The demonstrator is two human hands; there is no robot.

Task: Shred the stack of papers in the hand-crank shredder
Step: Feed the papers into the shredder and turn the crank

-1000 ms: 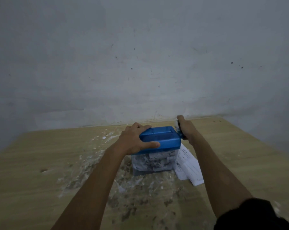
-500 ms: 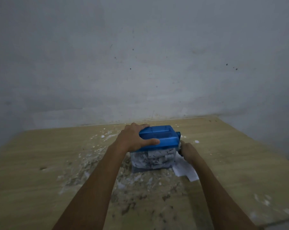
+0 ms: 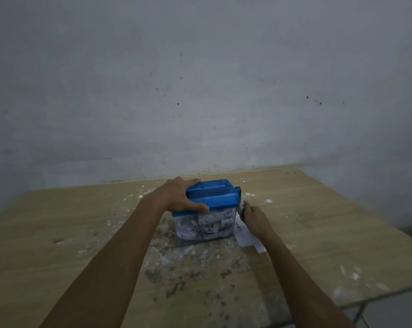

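Note:
The hand-crank shredder [image 3: 214,196] has a blue lid on a clear bin [image 3: 206,227] packed with white paper strips. It stands mid-table. My left hand [image 3: 180,197] grips the lid's left end, thumb along the front edge. My right hand [image 3: 253,217] is curled round the crank handle [image 3: 241,207] low at the shredder's right side. The blue crank arm [image 3: 238,191] sticks up beside the lid. A stack of white papers [image 3: 246,239] lies flat under my right hand and wrist, mostly hidden.
The wooden table [image 3: 330,228] is littered with paper scraps and dark bits [image 3: 188,268] in front of and left of the shredder. A grey wall stands right behind the table. The table's right edge and corner [image 3: 408,287] drop to the floor.
My right hand has swung with the crank from the top behind the lid down to the low front right side. The left hand keeps its hold on the lid.

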